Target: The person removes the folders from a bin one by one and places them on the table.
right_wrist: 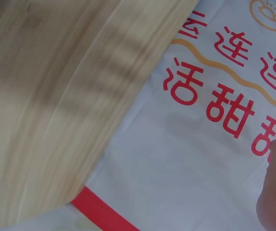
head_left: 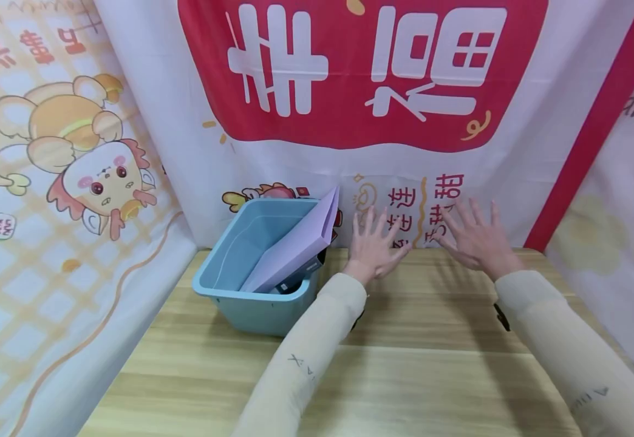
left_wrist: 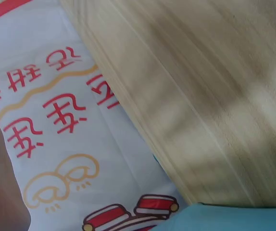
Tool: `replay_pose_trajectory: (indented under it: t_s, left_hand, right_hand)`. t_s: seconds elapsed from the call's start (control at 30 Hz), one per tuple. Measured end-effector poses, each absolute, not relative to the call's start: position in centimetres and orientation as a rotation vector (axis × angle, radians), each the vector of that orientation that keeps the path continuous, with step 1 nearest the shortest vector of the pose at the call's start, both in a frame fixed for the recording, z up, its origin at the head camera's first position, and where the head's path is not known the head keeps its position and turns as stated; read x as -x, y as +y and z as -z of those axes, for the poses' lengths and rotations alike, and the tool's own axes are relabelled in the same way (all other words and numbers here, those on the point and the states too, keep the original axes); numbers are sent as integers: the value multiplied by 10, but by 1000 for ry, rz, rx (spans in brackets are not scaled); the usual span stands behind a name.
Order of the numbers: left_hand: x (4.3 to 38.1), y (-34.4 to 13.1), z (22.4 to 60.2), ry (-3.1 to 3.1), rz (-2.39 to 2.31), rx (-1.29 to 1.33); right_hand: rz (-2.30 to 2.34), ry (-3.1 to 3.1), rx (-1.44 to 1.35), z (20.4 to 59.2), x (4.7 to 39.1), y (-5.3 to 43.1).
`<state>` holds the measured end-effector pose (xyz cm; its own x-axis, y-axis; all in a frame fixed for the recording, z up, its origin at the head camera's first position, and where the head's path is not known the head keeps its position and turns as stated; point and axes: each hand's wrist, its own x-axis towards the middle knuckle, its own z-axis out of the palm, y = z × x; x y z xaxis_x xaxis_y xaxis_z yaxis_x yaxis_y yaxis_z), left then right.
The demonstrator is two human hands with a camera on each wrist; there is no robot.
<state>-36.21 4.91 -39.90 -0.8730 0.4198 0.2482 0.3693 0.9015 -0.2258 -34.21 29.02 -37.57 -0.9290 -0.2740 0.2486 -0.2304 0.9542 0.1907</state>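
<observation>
Both hands are raised over the wooden table (head_left: pixel 404 376) near its far edge, fingers straight and spread, holding nothing. My left hand (head_left: pixel 370 246) is just right of a light blue plastic bin (head_left: pixel 251 309); whether it touches the bin is not plain. Farther right, my right hand (head_left: pixel 478 240) is in front of the printed cloth. Inside the bin a lilac folder (head_left: pixel 295 243) leans to the right, its top above the rim. Beneath it lies a dark box-like item (head_left: pixel 297 274), mostly hidden. In the left wrist view the bin's rim (left_wrist: pixel 229 219) shows at the bottom.
A white cloth (head_left: pixel 153 73) with a red printed panel (head_left: pixel 344 73) hangs behind the table. Another cloth with cartoon prints (head_left: pixel 71 182) covers the left side. On the right hangs a pale cloth (head_left: pixel 617 255) beside a red band (head_left: pixel 596 127).
</observation>
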Motion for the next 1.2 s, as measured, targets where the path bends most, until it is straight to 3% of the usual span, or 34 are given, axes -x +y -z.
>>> replay_pose_trajectory:
  t_s: [1.2]
  left_hand:
    - [331, 27, 396, -2703, -294, 810]
  right_hand:
    - [135, -2763, -477, 375, 313, 282]
